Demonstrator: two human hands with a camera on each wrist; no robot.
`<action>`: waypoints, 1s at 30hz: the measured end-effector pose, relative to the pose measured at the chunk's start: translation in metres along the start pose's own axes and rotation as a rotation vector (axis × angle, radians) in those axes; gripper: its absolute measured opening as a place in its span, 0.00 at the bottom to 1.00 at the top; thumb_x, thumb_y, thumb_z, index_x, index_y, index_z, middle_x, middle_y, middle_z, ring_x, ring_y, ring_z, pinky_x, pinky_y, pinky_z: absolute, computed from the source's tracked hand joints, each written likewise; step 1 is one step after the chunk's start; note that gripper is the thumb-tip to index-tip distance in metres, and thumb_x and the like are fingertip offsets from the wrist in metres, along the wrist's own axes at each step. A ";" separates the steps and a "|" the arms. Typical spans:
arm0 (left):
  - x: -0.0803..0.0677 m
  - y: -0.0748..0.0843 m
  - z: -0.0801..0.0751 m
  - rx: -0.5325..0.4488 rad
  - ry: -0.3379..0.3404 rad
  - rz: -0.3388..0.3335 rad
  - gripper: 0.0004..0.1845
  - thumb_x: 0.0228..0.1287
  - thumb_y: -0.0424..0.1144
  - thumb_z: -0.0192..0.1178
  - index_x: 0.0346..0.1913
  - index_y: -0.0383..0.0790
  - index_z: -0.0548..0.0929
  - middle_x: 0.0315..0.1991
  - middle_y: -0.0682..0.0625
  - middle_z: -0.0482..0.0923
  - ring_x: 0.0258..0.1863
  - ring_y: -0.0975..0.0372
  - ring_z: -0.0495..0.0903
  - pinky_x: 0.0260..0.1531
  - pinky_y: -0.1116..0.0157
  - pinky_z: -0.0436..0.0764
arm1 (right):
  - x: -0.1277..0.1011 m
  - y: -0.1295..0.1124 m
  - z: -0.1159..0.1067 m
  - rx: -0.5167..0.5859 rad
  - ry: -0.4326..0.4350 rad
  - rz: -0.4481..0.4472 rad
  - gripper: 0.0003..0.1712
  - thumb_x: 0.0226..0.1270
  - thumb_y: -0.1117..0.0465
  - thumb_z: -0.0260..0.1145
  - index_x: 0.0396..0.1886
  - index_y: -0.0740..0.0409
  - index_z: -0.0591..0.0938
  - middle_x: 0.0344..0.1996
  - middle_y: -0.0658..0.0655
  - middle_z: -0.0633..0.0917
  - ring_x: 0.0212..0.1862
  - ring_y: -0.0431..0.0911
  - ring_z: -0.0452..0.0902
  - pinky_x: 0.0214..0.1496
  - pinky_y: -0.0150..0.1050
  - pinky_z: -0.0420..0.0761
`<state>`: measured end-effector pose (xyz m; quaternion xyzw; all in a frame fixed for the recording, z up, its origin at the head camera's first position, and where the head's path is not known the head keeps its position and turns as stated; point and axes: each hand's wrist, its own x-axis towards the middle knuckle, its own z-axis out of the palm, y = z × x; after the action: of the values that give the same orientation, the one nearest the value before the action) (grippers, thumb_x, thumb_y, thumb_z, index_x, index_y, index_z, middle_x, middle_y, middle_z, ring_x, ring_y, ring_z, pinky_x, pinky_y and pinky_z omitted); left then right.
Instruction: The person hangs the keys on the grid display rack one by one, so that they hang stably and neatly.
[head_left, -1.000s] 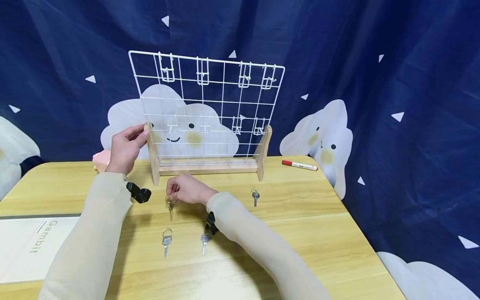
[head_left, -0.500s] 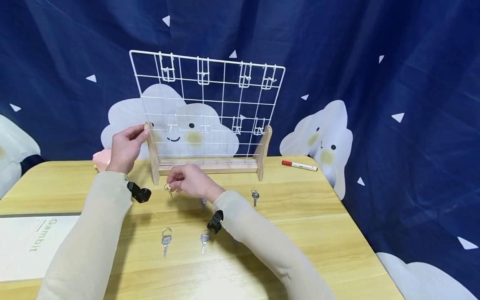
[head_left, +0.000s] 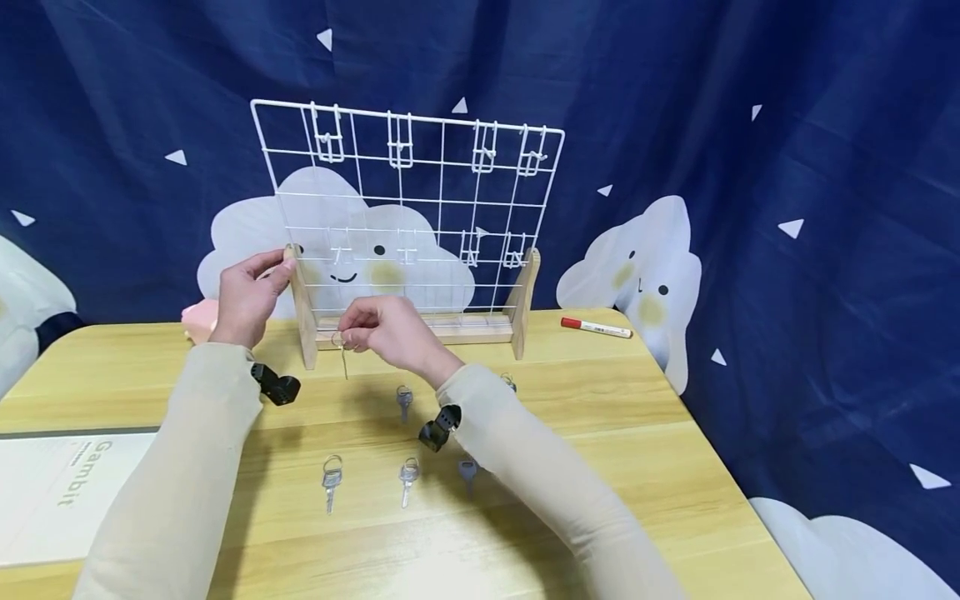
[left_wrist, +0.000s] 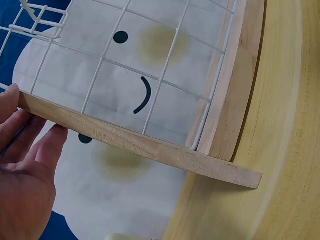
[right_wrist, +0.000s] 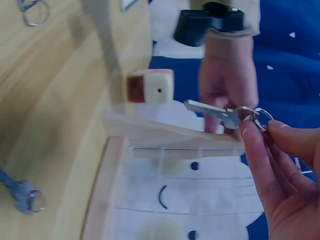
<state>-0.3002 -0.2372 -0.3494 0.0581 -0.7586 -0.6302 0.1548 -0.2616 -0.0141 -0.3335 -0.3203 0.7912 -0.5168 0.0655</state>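
My left hand grips the top of the left wooden upright of a white wire grid rack. Thumb and fingers lie on either side of the wood in the left wrist view. My right hand pinches the ring of a key between thumb and fingers. The key hangs above the table, in front of the rack's wooden base. White wire hooks hang in two rows on the grid, with no keys on them. More keys with rings lie on the table, some partly covered by my right arm.
A red-capped marker lies at the back right of the wooden table. At the left is a white notebook marked "Gambit". A pink object sits behind my left hand. A blue curtain with clouds hangs behind.
My right hand has lifted the key off the table and moved up and slightly right, toward the rack. The left hand stays on the upright.
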 end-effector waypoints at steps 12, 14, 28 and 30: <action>0.000 -0.002 -0.003 -0.115 -0.012 -0.017 0.29 0.70 0.44 0.61 0.67 0.29 0.72 0.60 0.42 0.73 0.54 0.62 0.77 0.56 0.69 0.76 | 0.018 -0.050 -0.031 0.044 0.208 -0.088 0.02 0.64 0.74 0.68 0.35 0.68 0.86 0.27 0.54 0.86 0.31 0.48 0.84 0.36 0.34 0.87; 0.000 -0.002 -0.003 -0.127 -0.011 -0.014 0.29 0.69 0.44 0.62 0.66 0.29 0.72 0.59 0.42 0.73 0.54 0.62 0.78 0.56 0.68 0.77 | 0.022 -0.057 -0.035 0.051 0.230 -0.101 0.03 0.64 0.74 0.68 0.36 0.69 0.85 0.29 0.56 0.86 0.32 0.47 0.84 0.37 0.32 0.86; 0.001 -0.003 -0.003 -0.103 -0.018 -0.009 0.29 0.71 0.44 0.59 0.67 0.29 0.71 0.62 0.40 0.71 0.57 0.60 0.76 0.57 0.68 0.76 | 0.033 -0.079 -0.045 -0.016 0.310 -0.120 0.03 0.67 0.71 0.67 0.39 0.65 0.85 0.33 0.57 0.86 0.33 0.41 0.84 0.38 0.26 0.84; 0.000 -0.003 -0.003 -0.112 -0.018 -0.012 0.29 0.71 0.44 0.60 0.67 0.29 0.71 0.62 0.39 0.71 0.57 0.60 0.76 0.57 0.68 0.76 | 0.035 -0.081 -0.046 -0.025 0.325 -0.129 0.03 0.67 0.71 0.66 0.39 0.65 0.85 0.33 0.56 0.86 0.33 0.40 0.83 0.38 0.26 0.83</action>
<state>-0.2996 -0.2404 -0.3518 0.0484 -0.7231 -0.6732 0.1470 -0.2733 -0.0196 -0.2346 -0.2832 0.7755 -0.5553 -0.1005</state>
